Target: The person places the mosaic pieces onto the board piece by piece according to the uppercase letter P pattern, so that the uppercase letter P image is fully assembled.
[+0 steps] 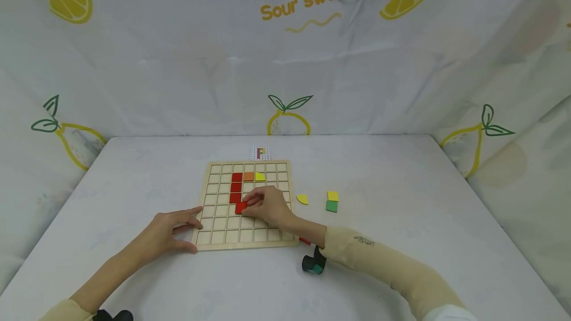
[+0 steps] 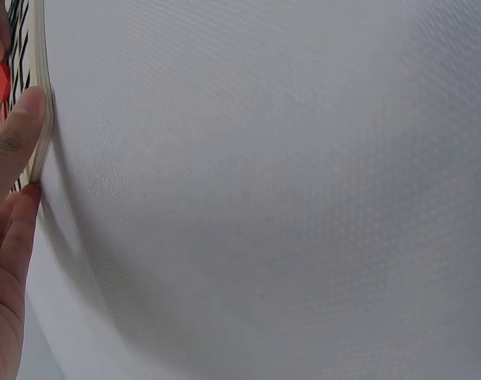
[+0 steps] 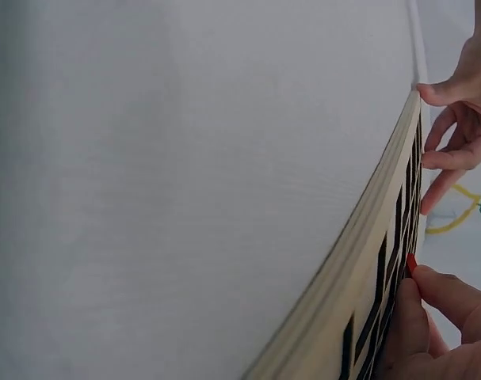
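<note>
A pale wooden grid board (image 1: 218, 237) lies flat on the table. Three red squares run down one of its columns, the middle one (image 1: 236, 187) among them, and an orange square (image 1: 248, 177) and a yellow quarter-round piece (image 1: 259, 177) continue the top row. Between thumb and fingers, my right hand (image 1: 269, 206) pinches another red square tile (image 1: 240, 207) just below that column; it sits slightly askew. My left hand (image 1: 165, 232) rests against the board's left edge, thumb at the near corner and fingertips touching the side, as the left wrist view also shows.
Behind the board lies a small printed pattern card (image 1: 260, 153). To the right are a loose yellow quarter-round piece (image 1: 302, 199), a yellow square (image 1: 332, 196) and a green square (image 1: 331, 206). A red piece (image 1: 305, 240) shows partly beneath the right forearm.
</note>
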A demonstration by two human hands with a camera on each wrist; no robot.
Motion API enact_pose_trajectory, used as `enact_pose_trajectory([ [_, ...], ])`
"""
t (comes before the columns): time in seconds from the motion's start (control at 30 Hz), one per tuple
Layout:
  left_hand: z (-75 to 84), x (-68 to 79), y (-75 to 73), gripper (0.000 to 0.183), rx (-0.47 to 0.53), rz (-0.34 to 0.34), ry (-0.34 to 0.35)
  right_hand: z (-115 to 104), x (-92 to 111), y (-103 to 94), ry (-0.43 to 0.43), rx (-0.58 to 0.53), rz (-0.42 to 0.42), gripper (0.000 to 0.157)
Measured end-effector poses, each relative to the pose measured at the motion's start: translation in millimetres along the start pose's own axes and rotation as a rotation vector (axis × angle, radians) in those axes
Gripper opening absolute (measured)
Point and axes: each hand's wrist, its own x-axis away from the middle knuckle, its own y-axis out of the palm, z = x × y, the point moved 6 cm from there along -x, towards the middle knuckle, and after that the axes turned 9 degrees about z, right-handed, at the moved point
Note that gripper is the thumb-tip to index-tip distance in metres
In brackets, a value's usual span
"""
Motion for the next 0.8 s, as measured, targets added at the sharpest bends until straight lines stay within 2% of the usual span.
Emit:
enact_pose_trajectory([
  [0.17, 0.5, -0.9, -0.5, 0.04, -0.027, 0.001, -0.008, -4.5, -1.8, 4.7, -0.045, 0.019, -0.008, 0.022],
  [0.53, -0.2, -0.3, -0.9, 0.04, 0.04, 0.027, 0.004, -6.8, 0.4, 5.6, -0.035, 0.044, -0.024, 0.02],
  [0.8, -1.9, -0.8, 0.3, 0.041, 0.044, 0.011, -0.021, -7.0, 0.0, 7.1, -0.056, 0.057, -0.024, 0.018],
])
